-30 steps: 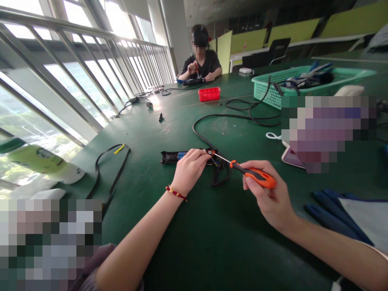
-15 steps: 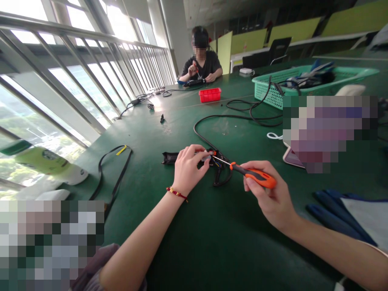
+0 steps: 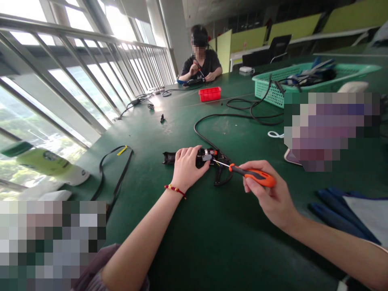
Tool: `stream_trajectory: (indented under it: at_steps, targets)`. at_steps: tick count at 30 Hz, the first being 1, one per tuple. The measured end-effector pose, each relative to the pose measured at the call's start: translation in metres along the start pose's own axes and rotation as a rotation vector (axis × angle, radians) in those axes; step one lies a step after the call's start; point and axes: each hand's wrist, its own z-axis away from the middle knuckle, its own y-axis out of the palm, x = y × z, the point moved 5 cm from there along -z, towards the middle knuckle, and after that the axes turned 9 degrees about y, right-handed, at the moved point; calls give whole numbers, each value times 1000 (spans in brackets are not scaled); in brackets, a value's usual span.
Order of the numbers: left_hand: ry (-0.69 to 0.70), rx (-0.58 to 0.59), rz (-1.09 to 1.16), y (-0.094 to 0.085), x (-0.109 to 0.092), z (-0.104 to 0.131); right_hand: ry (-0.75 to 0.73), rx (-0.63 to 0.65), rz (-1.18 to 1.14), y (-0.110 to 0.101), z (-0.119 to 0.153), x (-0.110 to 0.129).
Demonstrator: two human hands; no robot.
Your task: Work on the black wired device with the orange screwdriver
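A black corded device (image 3: 169, 157) with its inner parts and wires exposed lies on the green table (image 3: 194, 234). My left hand (image 3: 188, 166) is wrapped over its middle, thumb and fingers on either side of a small grey part (image 3: 207, 157). In my right hand (image 3: 266, 194) is an orange and black screwdriver (image 3: 257, 176), its shaft pointing left and its tip at the exposed parts by my left thumb. Whether the tip touches a screw is too small to tell.
Across the table a person (image 3: 201, 60) works on a similar device. Around are a red tray (image 3: 210, 94), a green basket (image 3: 268, 89), a black cable (image 3: 224, 116), a strap (image 3: 121, 173), a bottle (image 3: 48, 161) and blue-grey gloves (image 3: 360, 214).
My left fingers and thumb have parted slightly, so more of the grey part shows. The screwdriver has barely moved. The person opposite has shifted their screwdriver slightly.
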Motion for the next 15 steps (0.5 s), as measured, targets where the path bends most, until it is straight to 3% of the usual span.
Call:
stream_trajectory:
  at_steps: [15]
  targets:
    - [9, -8, 15, 1, 1, 0, 6, -11, -2, -1, -1, -1]
